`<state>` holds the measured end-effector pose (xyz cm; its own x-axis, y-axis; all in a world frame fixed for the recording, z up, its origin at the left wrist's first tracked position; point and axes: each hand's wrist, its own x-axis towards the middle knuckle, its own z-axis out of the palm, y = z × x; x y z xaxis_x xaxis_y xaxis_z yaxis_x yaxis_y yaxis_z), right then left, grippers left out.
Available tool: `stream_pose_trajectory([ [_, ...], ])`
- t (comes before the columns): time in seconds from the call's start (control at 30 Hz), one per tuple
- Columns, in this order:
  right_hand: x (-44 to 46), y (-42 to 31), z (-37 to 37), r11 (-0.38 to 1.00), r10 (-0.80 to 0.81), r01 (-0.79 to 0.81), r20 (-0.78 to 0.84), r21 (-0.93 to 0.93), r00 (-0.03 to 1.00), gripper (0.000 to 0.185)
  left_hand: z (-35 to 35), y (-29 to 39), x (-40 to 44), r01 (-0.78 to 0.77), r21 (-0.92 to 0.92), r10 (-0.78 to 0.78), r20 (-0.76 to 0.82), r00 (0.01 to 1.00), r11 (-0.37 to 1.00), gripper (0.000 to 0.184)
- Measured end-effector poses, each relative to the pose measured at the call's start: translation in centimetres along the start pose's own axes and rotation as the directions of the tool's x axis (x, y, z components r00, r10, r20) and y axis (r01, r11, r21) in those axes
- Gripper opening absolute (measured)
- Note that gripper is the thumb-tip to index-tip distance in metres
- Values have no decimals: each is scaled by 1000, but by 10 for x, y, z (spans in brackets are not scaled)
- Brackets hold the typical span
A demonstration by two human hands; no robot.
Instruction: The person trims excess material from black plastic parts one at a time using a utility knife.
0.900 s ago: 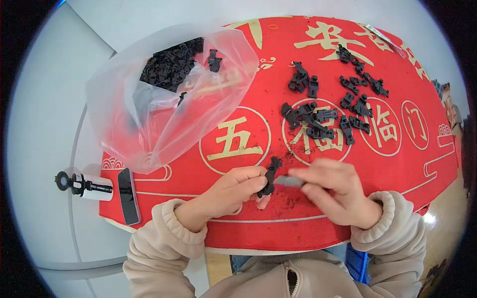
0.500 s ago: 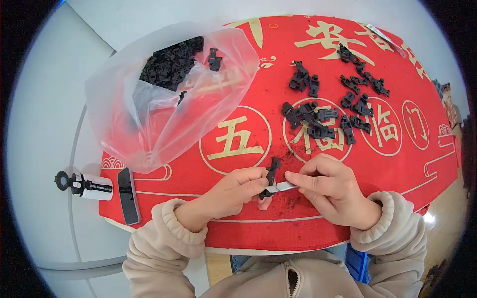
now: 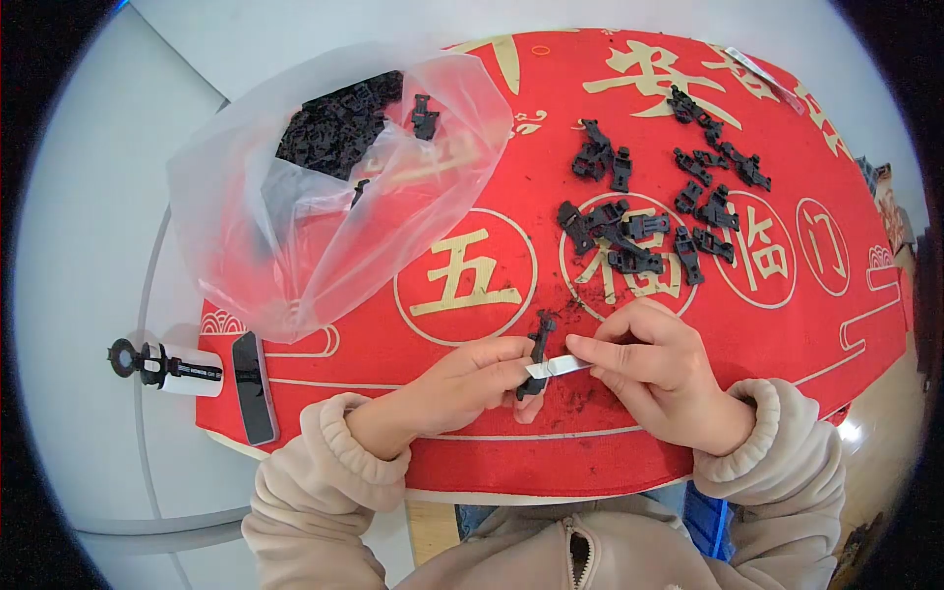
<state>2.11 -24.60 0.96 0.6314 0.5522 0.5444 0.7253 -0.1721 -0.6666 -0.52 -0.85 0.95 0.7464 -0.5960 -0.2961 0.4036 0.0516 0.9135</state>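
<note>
My left hand (image 3: 474,382) is closed around a small black plastic part (image 3: 542,332), which stands roughly upright between thumb and fingers near the front of the red cloth. Pinched in my right hand (image 3: 661,372) is a short, flat silver blade (image 3: 563,366). Its tip lies against the black part beside my left thumb. Dark shavings (image 3: 582,395) are scattered on the cloth beneath and around my hands. Beyond them lies a loose group of similar black plastic parts (image 3: 634,258).
A clear plastic bag (image 3: 324,285) at the back left holds a heap of black parts (image 3: 339,123). A phone (image 3: 256,388) and a white cylinder with a black strap (image 3: 187,371) lie at the left. The red cloth (image 3: 787,334) covers the table.
The blade has turned slightly and shows more of its flat side against the black part. My hands have barely shifted, and everything else stays in place.
</note>
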Motion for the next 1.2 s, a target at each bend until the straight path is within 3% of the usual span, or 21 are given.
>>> stream_pose_trajectory([
  [0.27, -1, 0, -1, 999, 23, -23, 8, -22, 1000, 37, 5, -3, 1, -31, -200, 37, 29, 999, 979, 21],
  [0.37, 0, 0, 0, 997, 70, -69, -17, 34, 997, 37, -8, -8, 2, 54, -69, -47, 98, 994, 996, 19],
  [0.87, 0, 0, -1, 1000, 4, -4, -1, -10, 1000, 35, 0, -2, 0, -5, -274, 19, 49, 999, 962, 18],
  [1.2, 1, 1, -2, 1000, 5, -5, -3, -22, 1000, 34, -2, -5, 0, -12, -172, 26, 84, 996, 985, 19],
])
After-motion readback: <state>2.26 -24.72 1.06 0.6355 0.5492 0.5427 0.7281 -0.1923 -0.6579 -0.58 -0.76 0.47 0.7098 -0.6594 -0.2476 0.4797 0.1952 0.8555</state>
